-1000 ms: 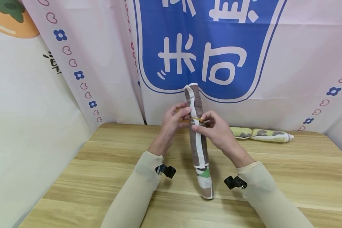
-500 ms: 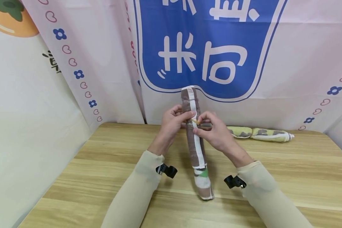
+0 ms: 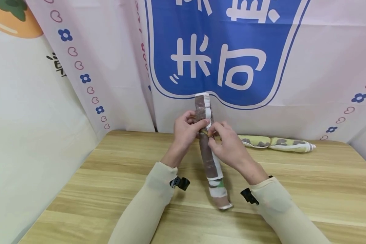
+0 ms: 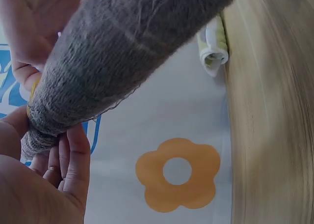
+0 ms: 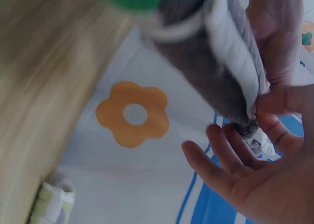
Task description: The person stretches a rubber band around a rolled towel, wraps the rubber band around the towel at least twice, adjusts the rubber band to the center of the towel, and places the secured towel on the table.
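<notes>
A brown rolled towel with a white edge strip stands tilted in the head view, its near end low over the table. My left hand grips it around the middle, thumb on the front and fingers behind. A thin yellow-orange rubber band crosses the roll below that thumb. My right hand pinches at the band with thumb and forefinger; its other fingers are spread in the right wrist view. The left wrist view shows the roll's fuzzy grey-brown side, narrowed where the band sits. The band's far side is hidden.
A second rolled towel, yellow-green with grey patches and a band around its middle, lies at the back right of the wooden table. Behind the table hangs a printed cloth.
The towel roll has turned a little, so its white strip now faces further right. Its top end dips slightly, and my right hand has moved left, closer over the roll.
</notes>
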### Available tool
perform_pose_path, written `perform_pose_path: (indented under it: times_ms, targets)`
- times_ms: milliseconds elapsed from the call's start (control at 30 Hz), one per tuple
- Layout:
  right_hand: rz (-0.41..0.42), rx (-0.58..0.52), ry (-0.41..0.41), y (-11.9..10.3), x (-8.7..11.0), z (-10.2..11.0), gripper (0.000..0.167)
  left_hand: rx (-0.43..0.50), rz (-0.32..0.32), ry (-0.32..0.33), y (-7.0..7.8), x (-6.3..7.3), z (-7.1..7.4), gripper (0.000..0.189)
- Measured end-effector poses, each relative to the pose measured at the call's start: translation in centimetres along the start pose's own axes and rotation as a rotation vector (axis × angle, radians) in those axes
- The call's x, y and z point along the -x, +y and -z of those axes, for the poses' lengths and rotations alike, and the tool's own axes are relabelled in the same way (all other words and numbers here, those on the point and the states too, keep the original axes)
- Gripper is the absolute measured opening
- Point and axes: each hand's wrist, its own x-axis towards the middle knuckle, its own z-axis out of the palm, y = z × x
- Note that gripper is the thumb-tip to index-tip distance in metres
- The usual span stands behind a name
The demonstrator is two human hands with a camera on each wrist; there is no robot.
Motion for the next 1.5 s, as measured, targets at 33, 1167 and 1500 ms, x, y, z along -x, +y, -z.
perform_pose_path:
  times_ms: [33,1167,1500]
  targets:
    - [-0.026,0.003,-0.015,-0.1,0.0,0.1,0.014,-0.003,-0.002,0.001,0.0,0.0,0.0,0.022]
    - [-0.06,-0.219,0.022,-0.1,-0.1,0.3,0.021,0.16,0.124,-0.141,-0.1,-0.7,0.4,0.027]
    - [-0.024,0.006,0.062,-0.7,0.2,-0.2,0.016,0.046,0.014,-0.044,0.4,0.1,-0.2,0.027]
